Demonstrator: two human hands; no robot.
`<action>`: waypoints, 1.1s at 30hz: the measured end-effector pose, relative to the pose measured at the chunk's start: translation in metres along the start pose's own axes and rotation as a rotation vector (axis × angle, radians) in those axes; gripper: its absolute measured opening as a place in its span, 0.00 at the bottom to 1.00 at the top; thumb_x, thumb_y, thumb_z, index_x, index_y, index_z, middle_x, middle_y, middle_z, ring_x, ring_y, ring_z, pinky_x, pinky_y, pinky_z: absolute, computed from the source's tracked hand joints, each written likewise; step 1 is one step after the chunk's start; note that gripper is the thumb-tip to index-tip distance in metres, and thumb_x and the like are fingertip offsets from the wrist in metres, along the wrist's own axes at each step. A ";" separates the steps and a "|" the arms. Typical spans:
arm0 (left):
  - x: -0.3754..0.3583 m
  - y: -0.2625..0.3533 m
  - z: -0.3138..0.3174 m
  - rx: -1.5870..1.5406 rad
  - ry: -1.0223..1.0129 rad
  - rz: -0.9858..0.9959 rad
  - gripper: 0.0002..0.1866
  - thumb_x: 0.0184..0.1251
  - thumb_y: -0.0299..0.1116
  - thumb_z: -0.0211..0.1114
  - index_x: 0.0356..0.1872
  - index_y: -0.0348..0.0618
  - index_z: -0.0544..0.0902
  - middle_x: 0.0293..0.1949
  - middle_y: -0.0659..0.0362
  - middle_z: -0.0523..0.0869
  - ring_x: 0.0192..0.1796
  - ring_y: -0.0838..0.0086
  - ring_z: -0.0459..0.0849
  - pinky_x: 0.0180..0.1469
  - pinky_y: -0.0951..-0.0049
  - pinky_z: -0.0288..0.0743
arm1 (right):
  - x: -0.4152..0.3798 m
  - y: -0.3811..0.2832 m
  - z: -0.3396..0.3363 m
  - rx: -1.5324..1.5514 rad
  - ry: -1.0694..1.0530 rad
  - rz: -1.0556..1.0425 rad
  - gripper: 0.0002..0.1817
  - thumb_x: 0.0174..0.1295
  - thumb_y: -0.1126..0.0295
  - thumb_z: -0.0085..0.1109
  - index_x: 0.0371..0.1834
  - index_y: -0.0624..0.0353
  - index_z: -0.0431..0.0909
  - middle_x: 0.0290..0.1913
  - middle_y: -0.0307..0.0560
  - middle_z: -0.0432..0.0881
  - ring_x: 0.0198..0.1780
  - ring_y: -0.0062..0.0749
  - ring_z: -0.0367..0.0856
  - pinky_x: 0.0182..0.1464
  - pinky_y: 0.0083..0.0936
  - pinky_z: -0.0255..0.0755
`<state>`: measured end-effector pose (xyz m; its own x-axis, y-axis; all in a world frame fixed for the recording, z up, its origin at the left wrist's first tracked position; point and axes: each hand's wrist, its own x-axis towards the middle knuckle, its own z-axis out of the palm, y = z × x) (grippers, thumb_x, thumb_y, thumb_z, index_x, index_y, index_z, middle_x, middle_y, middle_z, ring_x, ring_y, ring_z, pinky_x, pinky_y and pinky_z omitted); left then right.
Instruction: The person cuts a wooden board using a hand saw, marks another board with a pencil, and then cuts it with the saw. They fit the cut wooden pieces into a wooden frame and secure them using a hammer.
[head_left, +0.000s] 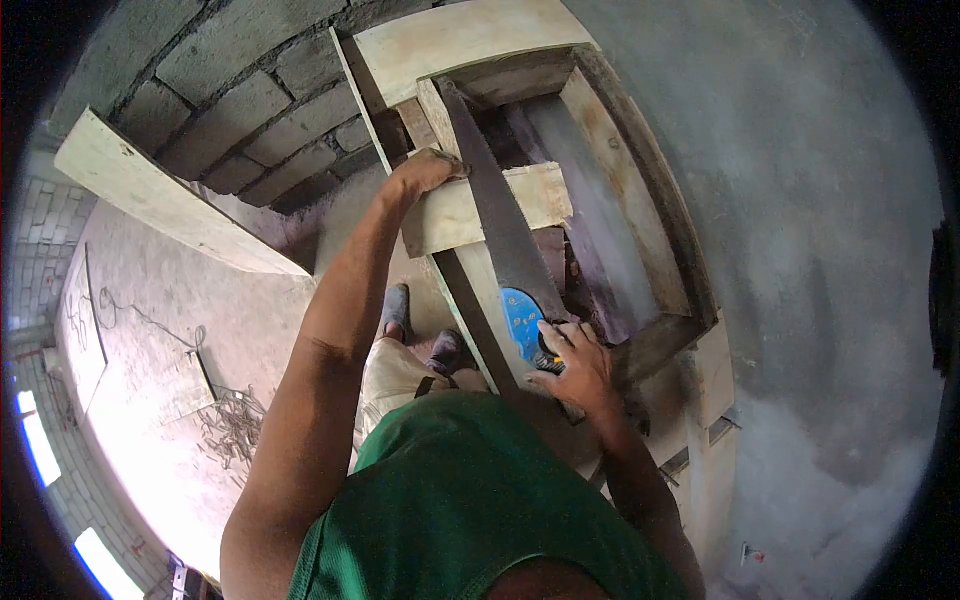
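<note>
A handsaw with a long dark blade [502, 205] and a blue handle [523, 318] lies lengthwise along a wooden frame. My right hand [578, 367] is at the handle's near end, fingers curled over its black and yellow part. Under the blade, a short pale wooden board [450, 217] sits crosswise, its right end reaching over the frame's opening. My left hand [432, 172] grips this board left of the blade, fingers bent and knuckles close to the steel. The board's underside and part of the saw's grip are hidden.
The boxed wooden frame [640, 200] stands against a grey plastered wall [800, 250]. A curved plywood piece [190, 205] leans left, near a block wall [235, 95]. Wire scraps [238, 430] lie on the dusty floor. My feet, in dark footwear [397, 308], are below the frame.
</note>
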<state>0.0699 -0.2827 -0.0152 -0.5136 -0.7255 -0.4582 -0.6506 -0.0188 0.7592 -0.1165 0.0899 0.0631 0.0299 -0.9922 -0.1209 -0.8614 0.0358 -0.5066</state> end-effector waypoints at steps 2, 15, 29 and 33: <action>-0.004 0.005 -0.001 0.010 0.001 0.014 0.22 0.60 0.48 0.66 0.47 0.41 0.87 0.43 0.55 0.90 0.42 0.67 0.86 0.51 0.69 0.77 | 0.000 0.001 0.001 -0.027 -0.116 0.035 0.44 0.49 0.52 0.74 0.72 0.47 0.67 0.55 0.53 0.76 0.59 0.58 0.72 0.57 0.54 0.71; 0.015 -0.020 0.004 0.014 0.018 0.127 0.24 0.58 0.51 0.67 0.40 0.35 0.87 0.38 0.51 0.89 0.38 0.63 0.84 0.48 0.64 0.77 | 0.027 0.010 -0.008 0.244 0.254 -0.023 0.19 0.63 0.63 0.61 0.54 0.60 0.78 0.45 0.56 0.81 0.50 0.54 0.79 0.53 0.43 0.73; -0.005 -0.008 0.001 -0.152 0.039 0.124 0.26 0.52 0.47 0.70 0.38 0.29 0.87 0.36 0.45 0.89 0.38 0.60 0.87 0.47 0.66 0.79 | 0.118 -0.016 0.019 0.091 0.393 0.141 0.25 0.63 0.59 0.64 0.59 0.61 0.75 0.50 0.62 0.81 0.54 0.61 0.77 0.54 0.48 0.72; -0.010 0.000 0.002 -0.093 0.061 0.079 0.25 0.52 0.47 0.70 0.37 0.28 0.87 0.34 0.45 0.89 0.37 0.60 0.87 0.45 0.65 0.79 | 0.082 -0.033 0.047 -0.140 0.320 0.067 0.41 0.52 0.55 0.73 0.68 0.59 0.69 0.64 0.60 0.71 0.66 0.58 0.66 0.64 0.55 0.62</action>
<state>0.0743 -0.2741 -0.0116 -0.5246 -0.7676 -0.3682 -0.5535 -0.0212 0.8326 -0.0621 0.0125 0.0294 -0.1703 -0.9761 0.1350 -0.9178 0.1073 -0.3822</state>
